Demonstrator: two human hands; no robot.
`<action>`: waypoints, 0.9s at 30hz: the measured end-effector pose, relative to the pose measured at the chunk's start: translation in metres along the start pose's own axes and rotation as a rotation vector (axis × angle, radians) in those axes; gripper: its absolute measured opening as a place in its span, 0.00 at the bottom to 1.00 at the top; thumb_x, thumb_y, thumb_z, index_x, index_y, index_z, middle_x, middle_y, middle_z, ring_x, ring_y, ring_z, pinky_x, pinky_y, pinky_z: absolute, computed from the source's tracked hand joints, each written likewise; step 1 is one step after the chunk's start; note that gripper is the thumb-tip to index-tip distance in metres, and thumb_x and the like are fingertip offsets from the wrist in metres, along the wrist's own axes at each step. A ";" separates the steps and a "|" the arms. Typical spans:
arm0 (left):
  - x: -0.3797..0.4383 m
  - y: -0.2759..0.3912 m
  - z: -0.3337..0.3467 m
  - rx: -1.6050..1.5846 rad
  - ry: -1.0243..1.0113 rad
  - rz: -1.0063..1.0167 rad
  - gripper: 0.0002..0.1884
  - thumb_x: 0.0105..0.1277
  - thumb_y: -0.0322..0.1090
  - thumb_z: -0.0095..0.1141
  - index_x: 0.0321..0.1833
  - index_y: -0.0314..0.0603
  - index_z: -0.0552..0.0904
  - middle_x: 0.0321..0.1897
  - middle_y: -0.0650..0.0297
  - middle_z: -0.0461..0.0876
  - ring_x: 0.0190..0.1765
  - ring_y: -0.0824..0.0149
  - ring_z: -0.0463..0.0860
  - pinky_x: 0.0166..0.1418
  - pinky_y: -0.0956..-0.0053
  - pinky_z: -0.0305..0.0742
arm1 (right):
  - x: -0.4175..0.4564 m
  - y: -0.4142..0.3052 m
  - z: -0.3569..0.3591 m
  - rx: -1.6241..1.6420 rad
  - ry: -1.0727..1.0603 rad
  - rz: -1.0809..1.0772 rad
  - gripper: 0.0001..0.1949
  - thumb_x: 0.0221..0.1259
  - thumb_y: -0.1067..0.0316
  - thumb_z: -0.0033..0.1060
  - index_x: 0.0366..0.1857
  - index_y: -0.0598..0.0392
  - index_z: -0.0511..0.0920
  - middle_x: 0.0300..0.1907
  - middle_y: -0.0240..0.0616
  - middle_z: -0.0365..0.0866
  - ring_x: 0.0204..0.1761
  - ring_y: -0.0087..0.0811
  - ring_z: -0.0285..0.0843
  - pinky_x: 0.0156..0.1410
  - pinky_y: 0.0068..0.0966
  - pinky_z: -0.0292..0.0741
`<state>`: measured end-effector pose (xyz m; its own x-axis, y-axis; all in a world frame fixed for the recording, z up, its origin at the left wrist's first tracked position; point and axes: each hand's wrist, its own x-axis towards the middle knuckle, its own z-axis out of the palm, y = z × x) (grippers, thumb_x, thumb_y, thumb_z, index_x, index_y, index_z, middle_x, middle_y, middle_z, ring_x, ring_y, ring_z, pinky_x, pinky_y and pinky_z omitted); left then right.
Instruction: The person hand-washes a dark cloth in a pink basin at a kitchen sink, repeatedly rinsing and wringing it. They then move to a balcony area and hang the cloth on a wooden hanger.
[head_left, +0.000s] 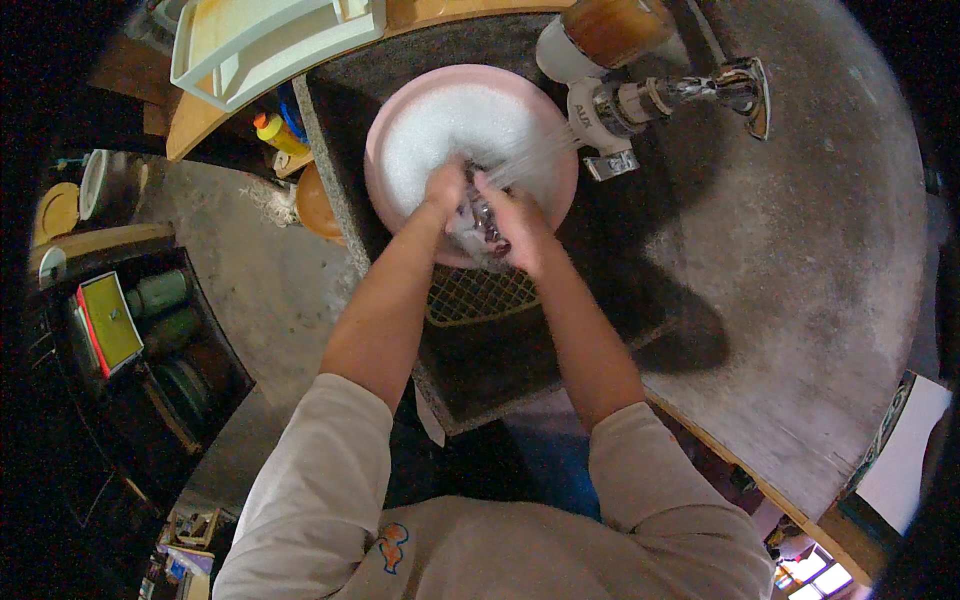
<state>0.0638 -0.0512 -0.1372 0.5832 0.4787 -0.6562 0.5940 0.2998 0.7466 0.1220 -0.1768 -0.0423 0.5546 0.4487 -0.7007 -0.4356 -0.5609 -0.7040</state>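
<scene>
A pink basin (377, 180) full of white suds stands in a dark stone sink. Over its near part, my left hand (448, 187) and my right hand (517, 221) grip a wet, dark, shiny item (484, 214) between them; blur leaves its kind unclear. Water sprays down-left onto my hands and the suds from a faucet-mounted filter (596, 127) at the upper right. A yellowish lattice rack (480, 295) lies in the sink just nearer to me than the basin.
The sink's stone rim (326, 172) runs along the left. A white plastic tray (292, 45) rests on a wooden board at the upper left, with a yellow bottle (279, 135) below it. A grey concrete counter (787, 247) spreads out on the right.
</scene>
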 end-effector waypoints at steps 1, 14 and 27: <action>-0.010 0.009 -0.002 -0.097 0.040 -0.055 0.32 0.80 0.57 0.37 0.67 0.34 0.79 0.57 0.38 0.84 0.56 0.38 0.84 0.61 0.42 0.76 | -0.004 -0.005 0.006 -0.224 0.054 -0.090 0.28 0.76 0.45 0.60 0.65 0.60 0.78 0.47 0.42 0.88 0.46 0.41 0.86 0.49 0.39 0.82; -0.060 0.030 -0.024 0.823 0.207 0.237 0.33 0.67 0.43 0.64 0.74 0.43 0.73 0.69 0.39 0.71 0.72 0.36 0.71 0.75 0.49 0.69 | 0.081 0.015 -0.040 -1.337 0.164 -1.214 0.21 0.67 0.71 0.55 0.65 0.54 0.74 0.67 0.52 0.74 0.66 0.53 0.73 0.66 0.50 0.73; -0.034 0.019 -0.012 -0.135 0.033 -0.197 0.30 0.80 0.50 0.44 0.77 0.38 0.70 0.66 0.42 0.79 0.63 0.45 0.80 0.72 0.53 0.71 | 0.041 0.043 0.008 0.426 -0.223 0.148 0.21 0.77 0.52 0.58 0.60 0.59 0.78 0.44 0.42 0.81 0.39 0.41 0.80 0.43 0.41 0.81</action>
<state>0.0484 -0.0520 -0.0993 0.4436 0.4261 -0.7884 0.6140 0.4964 0.6137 0.1207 -0.1767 -0.1025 0.3206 0.5495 -0.7715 -0.7747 -0.3165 -0.5474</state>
